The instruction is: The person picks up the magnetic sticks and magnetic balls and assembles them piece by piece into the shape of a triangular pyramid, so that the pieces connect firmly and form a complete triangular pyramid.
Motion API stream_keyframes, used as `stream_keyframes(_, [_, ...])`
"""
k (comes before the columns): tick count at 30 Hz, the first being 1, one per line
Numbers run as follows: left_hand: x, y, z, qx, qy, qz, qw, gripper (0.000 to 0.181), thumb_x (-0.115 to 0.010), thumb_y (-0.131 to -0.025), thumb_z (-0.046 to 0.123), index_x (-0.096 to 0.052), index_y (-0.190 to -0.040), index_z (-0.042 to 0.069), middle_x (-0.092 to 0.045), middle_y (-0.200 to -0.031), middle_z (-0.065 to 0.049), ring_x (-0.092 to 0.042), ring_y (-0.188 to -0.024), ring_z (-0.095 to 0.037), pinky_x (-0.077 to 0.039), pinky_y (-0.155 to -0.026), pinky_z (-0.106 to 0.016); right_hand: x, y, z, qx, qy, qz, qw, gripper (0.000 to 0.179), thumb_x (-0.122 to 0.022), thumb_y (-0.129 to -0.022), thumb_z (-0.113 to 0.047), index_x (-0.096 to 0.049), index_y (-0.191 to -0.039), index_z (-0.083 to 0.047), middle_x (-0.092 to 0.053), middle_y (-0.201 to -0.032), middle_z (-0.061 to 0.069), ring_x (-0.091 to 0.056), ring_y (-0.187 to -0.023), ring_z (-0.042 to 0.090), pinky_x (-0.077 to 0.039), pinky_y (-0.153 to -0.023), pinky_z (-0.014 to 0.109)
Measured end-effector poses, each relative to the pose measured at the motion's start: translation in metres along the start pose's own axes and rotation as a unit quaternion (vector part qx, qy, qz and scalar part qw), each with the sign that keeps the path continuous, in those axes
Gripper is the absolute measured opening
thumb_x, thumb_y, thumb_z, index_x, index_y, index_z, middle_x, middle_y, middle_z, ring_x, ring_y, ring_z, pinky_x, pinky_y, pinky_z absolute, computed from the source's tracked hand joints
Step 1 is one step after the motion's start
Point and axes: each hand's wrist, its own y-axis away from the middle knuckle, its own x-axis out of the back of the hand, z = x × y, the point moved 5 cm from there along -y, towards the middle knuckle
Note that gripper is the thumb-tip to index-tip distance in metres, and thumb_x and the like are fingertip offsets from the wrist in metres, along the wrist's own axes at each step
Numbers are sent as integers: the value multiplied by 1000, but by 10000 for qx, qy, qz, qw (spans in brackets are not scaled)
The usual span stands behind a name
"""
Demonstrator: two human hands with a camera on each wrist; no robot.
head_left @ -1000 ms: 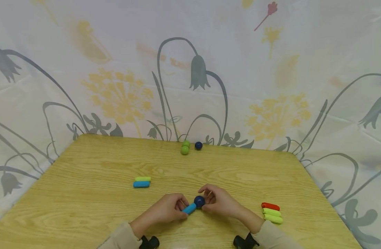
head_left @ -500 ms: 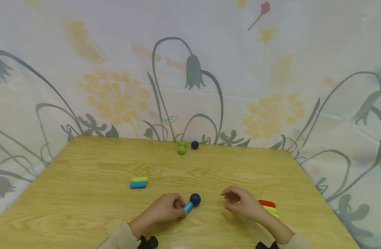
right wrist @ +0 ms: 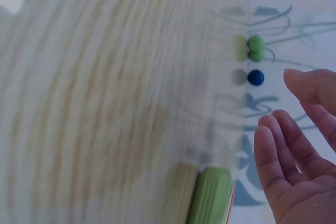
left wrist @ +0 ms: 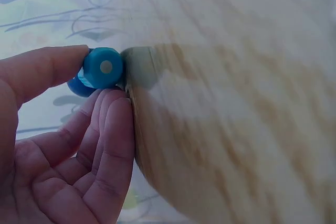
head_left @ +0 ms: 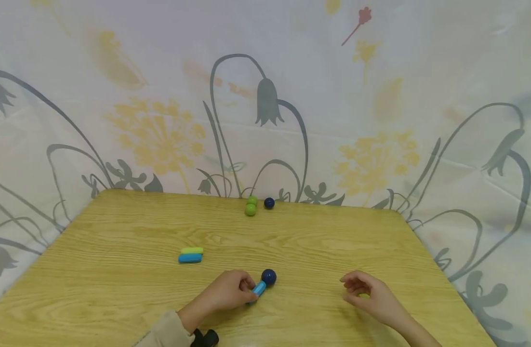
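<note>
My left hand point(head_left: 231, 290) pinches a short blue rod point(head_left: 258, 289) between thumb and fingers, low over the wooden table. At the rod's far end sits a dark blue ball point(head_left: 269, 276). In the left wrist view the blue rod point(left wrist: 104, 68) faces me end-on, with a pale dot in its centre. Farther right, my right hand point(head_left: 375, 300) holds nothing, its fingers loosely bent and thumb apart. It covers most of the rods there; a bit of yellow-green shows behind it. The right wrist view has a ribbed green rod point(right wrist: 211, 198) just beyond that hand, a red edge behind it.
Two green balls point(head_left: 250, 209) touch each other near the table's back edge, beside another dark blue ball point(head_left: 269, 203). On the left lie a blue rod point(head_left: 190, 259) and a yellow-green rod point(head_left: 192, 250) side by side. A flower-patterned cloth point(head_left: 265, 144) hangs behind the table.
My right hand has left the dark blue ball and moved right, over the red and yellow-green rods, hiding them. The left hand keeps its pinch on the blue rod. The view shifts slightly.
</note>
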Motion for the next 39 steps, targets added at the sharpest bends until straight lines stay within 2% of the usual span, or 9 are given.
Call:
stream_keyframes(8, [-2,0,1,40,127,-152,9998,17,-72,-82,15,-65,-91,2,-56,-67,2,-53,-54,-11,-43,-50,-26,16,19,9,260,319,525,9978,28,-70,-80,1,-58,-105,6,-62,-96,4,-59,-80,11,-50,-67,24])
stream_keyframes(16, [-1,0,0,92,194,-166,9996,16,-72,-82,15,-65,-89,2,-56,-65,1,-54,-53,-12,-43,-50,-26,29,27,16,-126,800,814,9934,23,-74,-77,-2,-63,-98,1,-61,-93,6,-58,-80,6,-50,-67,24])
stream_keyframes(21, [-2,0,-1,160,233,-232,9993,15,-71,-82,15,-64,-89,3,-56,-65,1,-54,-54,-12,-44,-50,-26,34,31,24,-415,1036,947,9892,23,-76,-74,-3,-65,-95,-2,-61,-91,2,-57,-77,3,-50,-66,23])
stream_keyframes(24, [-3,-1,-1,205,240,-261,9992,15,-71,-83,15,-64,-89,3,-56,-66,1,-54,-54,-11,-44,-51,-26,36,32,30,-815,1098,738,9879,23,-76,-75,-6,-65,-95,-3,-60,-95,4,-57,-79,3,-50,-68,24])
stream_keyframes(27, [-2,1,-1,239,264,-280,9990,16,-71,-83,15,-64,-90,3,-57,-67,1,-54,-55,-11,-44,-51,-26,33,32,37,-1165,920,253,9886,25,-75,-77,-9,-64,-98,-1,-62,-98,8,-57,-80,4,-50,-68,24])
stream_keyframes(32, [-3,1,0,236,351,-302,9986,15,-71,-83,14,-64,-89,2,-57,-67,0,-55,-56,-12,-45,-52,-25,25,31,41,-1055,532,-536,9915,31,-73,-81,-18,-63,-102,1,-64,-96,8,-56,-76,3,-49,-64,24])
stream_keyframes(39, [-2,0,0,132,303,-277,9991,15,-71,-83,14,-64,-90,2,-56,-66,1,-55,-55,-13,-44,-51,-26,17,24,34,-706,433,-717,9940,29,-73,-81,-19,-63,-101,0,-63,-94,4,-55,-75,3,-49,-63,25])
